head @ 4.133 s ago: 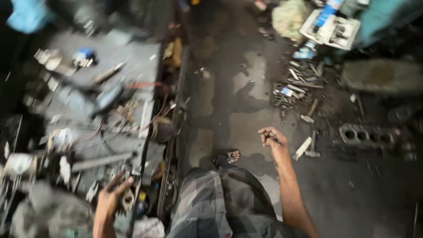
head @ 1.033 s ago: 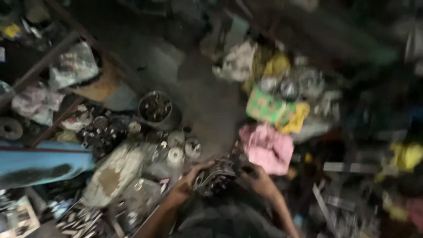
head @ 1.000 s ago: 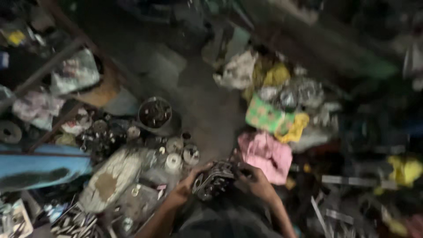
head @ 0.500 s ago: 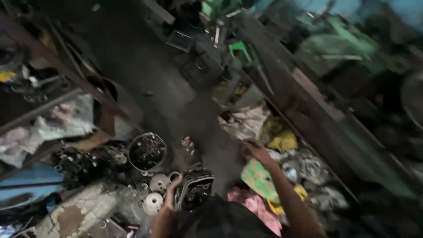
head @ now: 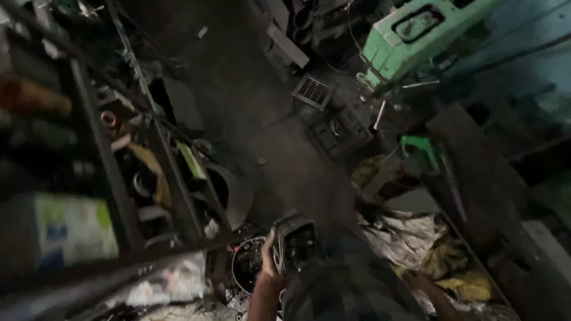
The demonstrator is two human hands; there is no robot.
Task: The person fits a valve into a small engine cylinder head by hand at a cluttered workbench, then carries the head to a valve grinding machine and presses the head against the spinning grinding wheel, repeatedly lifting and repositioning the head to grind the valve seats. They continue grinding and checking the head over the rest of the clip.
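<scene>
Left hand (head: pixel 269 266) grips metal engine part (head: pixel 294 241) above round pan (head: pixel 250 272) (holding dark scraps); right hand unseen.

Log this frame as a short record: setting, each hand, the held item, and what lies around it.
setting: dim, cluttered workshop floor seen from above
left hand: grips the side of a dark metal engine part, carried at waist height
right hand: out of view; only the forearm shows, lowered at the right
below the part: round pan of small pieces
left side: metal rack with bags and parts
right side: crumpled cloths, green machine
</scene>
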